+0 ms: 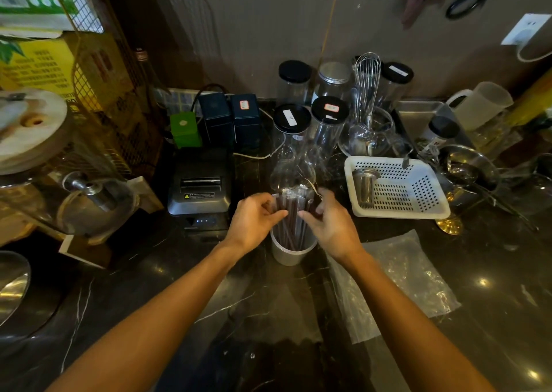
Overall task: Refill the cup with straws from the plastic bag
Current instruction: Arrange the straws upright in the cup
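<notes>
A white cup (288, 252) stands on the dark marble counter (185, 287) in the middle of the view. A bundle of dark wrapped straws (291, 212) stands upright inside it, tops fanned out. My left hand (254, 221) holds the bundle from the left, fingers and thumb curled round the straws. From the right, my right hand (330, 224) grips the same bundle, thumb touching the straws. A clear plastic bag (400, 275) lies flat on the counter to the right of the cup, under my right forearm.
A black receipt printer (200, 182) sits left of the cup. A white perforated basket (397, 187) with a metal strainer stands to the right. Clear jars with black lids (294, 119), a whisk and glassware crowd the back. A glass dome (89, 203) sits far left.
</notes>
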Demonstrator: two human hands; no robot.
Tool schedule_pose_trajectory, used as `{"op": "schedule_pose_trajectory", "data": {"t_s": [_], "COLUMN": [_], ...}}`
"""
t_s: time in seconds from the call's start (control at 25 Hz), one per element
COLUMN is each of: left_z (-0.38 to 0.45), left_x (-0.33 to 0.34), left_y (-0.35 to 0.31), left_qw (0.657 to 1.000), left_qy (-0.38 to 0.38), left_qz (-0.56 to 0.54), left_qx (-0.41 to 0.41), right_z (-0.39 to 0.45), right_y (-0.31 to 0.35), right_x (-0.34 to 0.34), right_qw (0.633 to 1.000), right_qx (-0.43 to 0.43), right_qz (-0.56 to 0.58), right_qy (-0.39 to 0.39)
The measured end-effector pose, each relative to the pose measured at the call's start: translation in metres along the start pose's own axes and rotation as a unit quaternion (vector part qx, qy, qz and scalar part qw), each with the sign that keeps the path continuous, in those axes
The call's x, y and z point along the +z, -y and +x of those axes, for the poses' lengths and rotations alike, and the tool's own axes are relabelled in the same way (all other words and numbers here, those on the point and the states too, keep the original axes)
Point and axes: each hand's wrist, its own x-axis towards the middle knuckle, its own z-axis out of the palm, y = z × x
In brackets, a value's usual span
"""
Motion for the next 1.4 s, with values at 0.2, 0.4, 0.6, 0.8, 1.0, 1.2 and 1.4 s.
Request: {"op": "schedule_pose_trajectory", "data": {"t_s": [0.2,0.4,0.6,0.8,1.0,1.2,1.4], "left_z": [-0.001,0.002,0.003,0.003,0.003,0.006,0.014], "left_x": [0.0,-0.003,-0.002,-0.001,-0.019,-0.021,-0.021], "left_y": [-0.005,-0.009,-0.006,0.001,0.015,0.012,-0.01], "left_qw": [0.999,0.998,0.998,0.999,0.993,0.995,0.996], "left_qy": [-0.003,0.002,0.039,-0.014,0.112,0.069,0.067], "left_qz": [0.021,-0.038,0.001,0.031,-0.019,-0.062,-0.008], "left_qx": [0.037,0.052,0.055,0.001,-0.009,0.029,0.058], "right_z": [0.002,0.005,0.003,0.001,-0.002,0.003,0.009], "right_y": [-0.007,-0.005,0.0,-0.003,-0.01,-0.005,-0.002], "right_x": [0.001,-0.001,0.0,-0.002,-0.001,-0.004,-0.011], "right_qw": [0.999,0.997,0.996,0.998,0.997,0.989,0.992], "right_qx": [-0.028,-0.033,-0.048,-0.036,-0.027,-0.008,-0.038], "right_qz": [-0.039,-0.065,-0.075,-0.016,0.016,0.13,0.106], "right_qy": [0.025,0.028,0.026,0.048,0.067,0.064,0.054]}}
